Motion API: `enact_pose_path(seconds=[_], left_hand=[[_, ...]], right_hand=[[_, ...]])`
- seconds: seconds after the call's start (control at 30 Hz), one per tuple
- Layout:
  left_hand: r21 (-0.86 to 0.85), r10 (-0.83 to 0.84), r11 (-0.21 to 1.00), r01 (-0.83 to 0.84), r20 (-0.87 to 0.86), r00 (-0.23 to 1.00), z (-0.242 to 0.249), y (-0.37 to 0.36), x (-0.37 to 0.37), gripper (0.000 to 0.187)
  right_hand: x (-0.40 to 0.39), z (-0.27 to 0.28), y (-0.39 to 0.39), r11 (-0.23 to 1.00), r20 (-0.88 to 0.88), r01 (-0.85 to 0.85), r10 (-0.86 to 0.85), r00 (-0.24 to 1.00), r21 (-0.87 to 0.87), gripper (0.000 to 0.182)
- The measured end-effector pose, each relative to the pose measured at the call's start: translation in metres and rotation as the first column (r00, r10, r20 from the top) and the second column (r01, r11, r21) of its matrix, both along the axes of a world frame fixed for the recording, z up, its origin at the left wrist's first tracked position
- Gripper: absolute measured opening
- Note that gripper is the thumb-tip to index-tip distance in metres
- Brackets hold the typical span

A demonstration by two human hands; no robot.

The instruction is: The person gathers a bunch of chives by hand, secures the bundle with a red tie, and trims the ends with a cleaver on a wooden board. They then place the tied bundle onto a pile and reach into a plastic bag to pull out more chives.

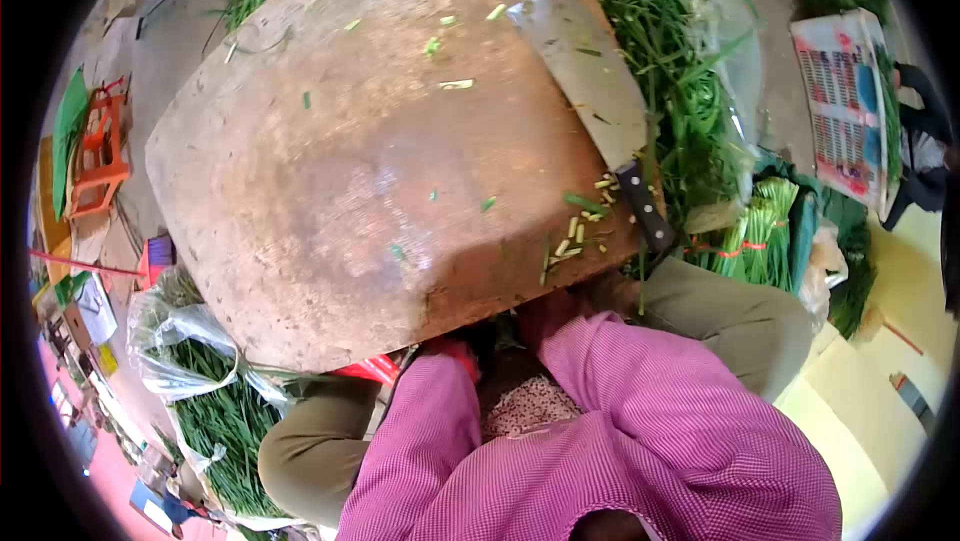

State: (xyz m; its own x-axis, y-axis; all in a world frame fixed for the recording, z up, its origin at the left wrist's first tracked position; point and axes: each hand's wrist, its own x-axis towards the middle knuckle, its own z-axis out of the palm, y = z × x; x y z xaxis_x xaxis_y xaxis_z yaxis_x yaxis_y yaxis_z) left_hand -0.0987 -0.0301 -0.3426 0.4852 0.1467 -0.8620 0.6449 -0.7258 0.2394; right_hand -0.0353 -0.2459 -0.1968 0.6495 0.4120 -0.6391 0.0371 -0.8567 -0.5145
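Observation:
Both my arms, in pink checked sleeves, reach down between my knees under the near edge of the large worn chopping board (330,171). Of my left hand (458,351), only a part near the cuff shows, beside something red. My right hand (548,313) is dark and shaded at the board's edge, its fingers hidden. What either hand holds, if anything, cannot be made out. A wide cleaver (590,71) with a black riveted handle (646,207) lies flat along the board's right side, apart from my hands. Short cut green stem pieces (572,231) lie near its handle.
Long green leafy stalks (690,91) lie in clear plastic at the right. Banded bunches (760,236) sit below them. A plastic bag of greens (215,391) stands at the left. An orange stool (100,151) and a printed box (845,106) are farther out.

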Motion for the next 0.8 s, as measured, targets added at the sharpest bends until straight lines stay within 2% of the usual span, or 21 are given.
enact_pose_path(seconds=[0.07, 0.13, 0.17, 0.23, 0.27, 0.33, 0.37, 0.43, 0.47, 0.5, 0.53, 0.57, 0.6, 0.63, 0.67, 0.7, 0.73, 0.77, 0.8], left_hand=[[-0.062, -0.016, 0.998, 0.021, 0.077, 0.997, 0.0, -0.018, 0.002, 0.038], [-0.143, -0.034, 0.988, 0.059, 0.172, 0.984, 0.005, -0.04, 0.006, 0.039], [-0.186, -0.043, 0.979, 0.086, 0.228, 0.973, 0.01, -0.053, 0.009, 0.039], [-0.284, -0.048, 0.946, 0.157, 0.356, 0.933, 0.025, -0.08, 0.018, 0.039], [-0.328, -0.05, 0.923, 0.202, 0.418, 0.907, 0.032, -0.094, 0.021, 0.039], [-0.405, -0.058, 0.857, 0.319, 0.539, 0.84, 0.051, -0.122, 0.032, 0.039], [-0.421, -0.07, 0.819, 0.391, 0.602, 0.795, 0.06, -0.136, 0.039, 0.039], [-0.396, -0.132, 0.761, 0.514, 0.681, 0.721, 0.076, -0.166, 0.051, 0.039], [-0.345, -0.23, 0.758, 0.554, 0.654, 0.721, 0.079, -0.181, 0.061, 0.042], [-0.295, -0.326, 0.75, 0.591, 0.613, 0.72, 0.082, -0.197, 0.064, 0.045], [-0.872, 0.115, 0.488, -0.041, 0.018, 0.993, 0.015, -0.223, 0.053, 0.043], [-0.648, 0.324, 0.027, -0.761, -0.714, 0.62, -0.049, -0.249, 0.043, 0.043], [-0.824, 0.436, -0.069, -0.562, -0.532, 0.726, 0.078, -0.245, 0.071, 0.046], [-0.667, 0.388, -0.139, -0.732, -0.717, 0.579, 0.139, -0.251, 0.092, 0.043], [-0.687, 0.398, -0.11, -0.718, -0.693, 0.602, 0.142, -0.255, 0.092, 0.043], [-0.705, 0.406, -0.078, -0.704, -0.668, 0.624, 0.144, -0.259, 0.094, 0.042], [-0.741, 0.449, 0.014, -0.672, -0.596, 0.666, 0.162, -0.261, 0.102, 0.039], [-0.745, 0.446, 0.029, -0.666, -0.587, 0.676, 0.164, -0.261, 0.107, 0.039], [-0.724, 0.433, 0.098, -0.683, -0.587, 0.684, 0.164, -0.26, 0.111, 0.038]], right_hand=[[0.004, 0.001, -0.006, 1.0, 0.034, 0.015, -0.014, 0.999, -0.026, 0.045], [-0.007, -0.019, -0.023, 0.998, 0.047, 0.043, -0.045, 0.998, 0.037, 0.043], [-0.031, -0.084, -0.025, 0.995, 0.14, -0.102, 0.103, 0.985, -0.015, 0.041], [-0.075, -0.205, -0.026, 0.925, 0.329, -0.343, 0.379, 0.865, -0.164, 0.038], [-0.067, -0.186, -0.034, 0.928, 0.346, -0.33, 0.37, 0.862, -0.17, 0.038], [-0.055, -0.124, -0.062, 0.936, 0.312, -0.274, 0.334, 0.89, -0.221, 0.021], [-0.054, -0.114, -0.083, 0.94, 0.329, -0.257, 0.321, 0.888, -0.225, 0.021], [-0.049, -0.096, -0.123, 0.832, 0.427, -0.497, 0.554, 0.715, -0.247, 0.016], [0.003, 0.018, -0.107, 0.912, 0.184, -0.382, 0.406, 0.895, -0.152, 0.014], [0.005, 0.009, -0.138, 0.888, 0.26, -0.452, 0.457, 0.851, -0.08, 0.014], [0.026, 0.048, -0.144, 0.92, 0.155, -0.393, 0.388, 0.909, 0.002, 0.015], [0.055, 0.097, -0.15, 0.942, 0.047, -0.326, 0.323, 0.945, 0.08, 0.017], [0.075, 0.114, -0.169, 0.871, 0.263, -0.484, 0.449, 0.854, 0.086, 0.021], [0.094, 0.13, -0.192, 0.776, 0.463, -0.629, 0.539, 0.704, 0.053, 0.025], [0.114, 0.158, -0.208, 0.921, 0.3, -0.39, 0.371, 0.879, 0.001, 0.029], [0.134, 0.187, -0.221, 0.988, 0.145, -0.127, 0.139, 0.98, -0.09, 0.034], [0.153, 0.212, -0.232, 0.986, 0.043, 0.065, -0.059, 0.997, -0.15, 0.04], [0.167, 0.224, -0.243, 0.943, -0.049, 0.245, -0.261, 0.964, -0.224, 0.047], [0.177, 0.218, -0.257, 0.918, 0.061, 0.21, -0.201, 0.978, -0.336, 0.053]])
